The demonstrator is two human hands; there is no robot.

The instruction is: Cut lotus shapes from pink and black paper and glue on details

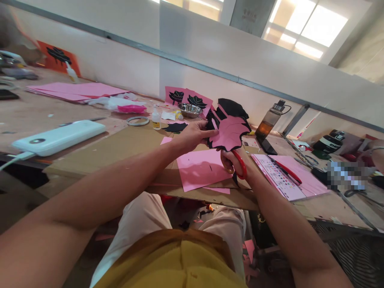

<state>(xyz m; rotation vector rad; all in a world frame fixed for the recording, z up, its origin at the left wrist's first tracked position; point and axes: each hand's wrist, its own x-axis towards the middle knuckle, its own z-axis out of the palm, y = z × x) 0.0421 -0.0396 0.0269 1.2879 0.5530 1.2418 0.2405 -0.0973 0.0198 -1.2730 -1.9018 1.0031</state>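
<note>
At the far left of the table (30, 124), a white power bank (60, 137) lies near the edge with its cable running out of view, a place that likely leaves the middle free for handwork. Behind it, a stack of pink sheets (78, 91) rests flat, well apart from the hands. A flat piece of cardboard (99, 152) covers the table in front of the person, probably to protect the surface. Near its back edge, a tape roll (137, 121), an upright glue bottle (156, 119) and a dark cutout (175, 127) sit near one another, seemingly within easy reach. Farther back, a metal bowl (191, 109) stands in front of pink cards (175, 96) bearing black, dotted shapes; the cards lean up, perhaps to stay in sight.

The left hand (198, 134) pinches the left side of a pink-and-black cutout (228, 132), thumb on the pink face, raising it clear of the table. The right hand (228, 158) is curled through the handles of red scissors (242, 166) just under the cutout's lower edge; the blades are hidden, so their spread cannot be told. Holding the piece up presumably gives the scissors room. Below, a loose pink sheet (199, 176) lies on the cardboard.

To the right, a drink bottle (270, 120) stands near a dark phone (266, 146), both outside the space between the arms.
</note>
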